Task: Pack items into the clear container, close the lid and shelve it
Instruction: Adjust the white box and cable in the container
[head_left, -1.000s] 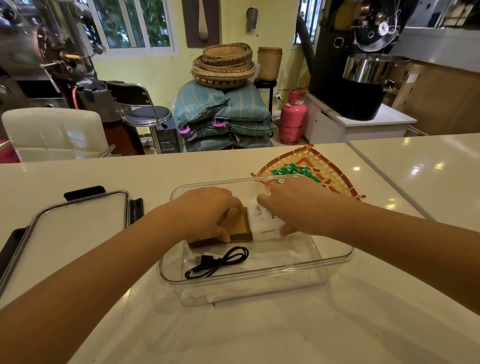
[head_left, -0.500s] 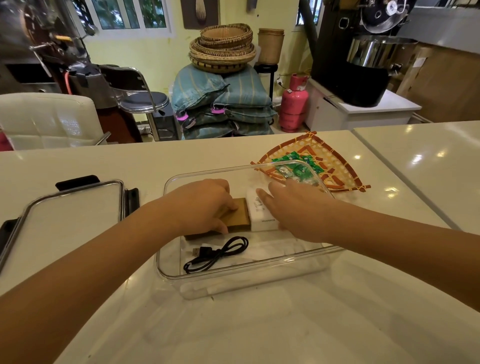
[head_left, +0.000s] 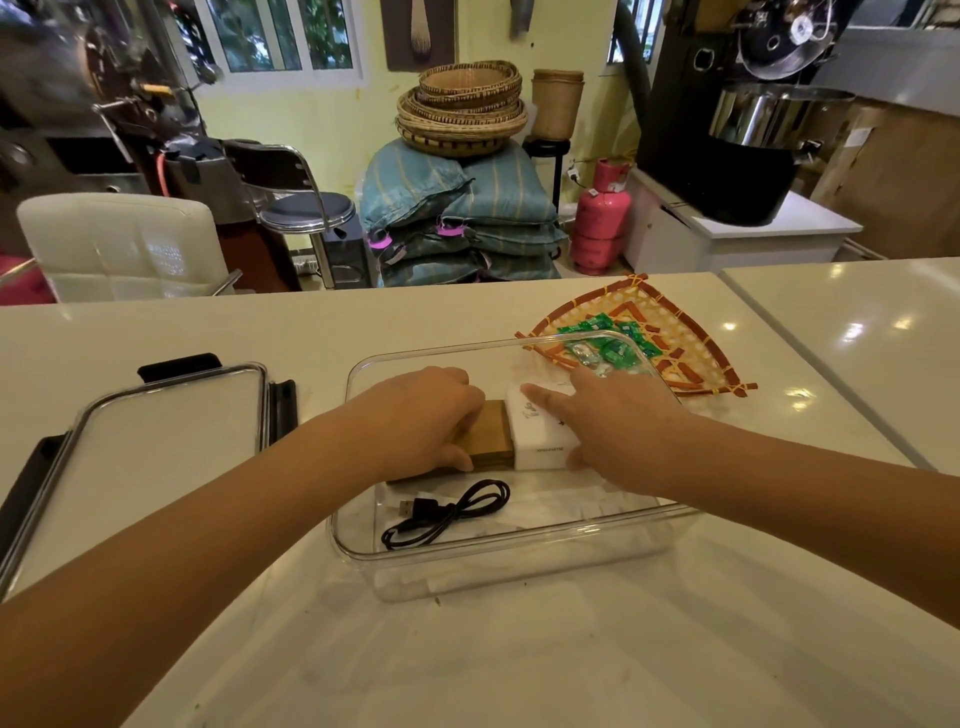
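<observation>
The clear container (head_left: 519, 564) stands open on the white counter in front of me. Inside it lie a brown box (head_left: 491, 434), a white box (head_left: 537, 436) pressed against its right side, and a coiled black USB cable (head_left: 447, 512) nearer to me. My left hand (head_left: 421, 421) is curled over the brown box and grips it. On the white box rests my right hand (head_left: 613, 423), fingers flat on top and thumb on its front face. The container's lid (head_left: 156, 441), with black clips, lies flat to the left.
A woven triangular tray (head_left: 691, 353) holding green wrapped sweets (head_left: 608, 343) sits just behind the container's right corner. A seam splits the counter at the right. Beyond the counter are chairs, stacked sacks, baskets, a pink gas cylinder and a roasting machine.
Both hands stay on the two boxes inside the container. The right hand has slid rightwards, uncovering more of the white box. The camera has tilted a little.
</observation>
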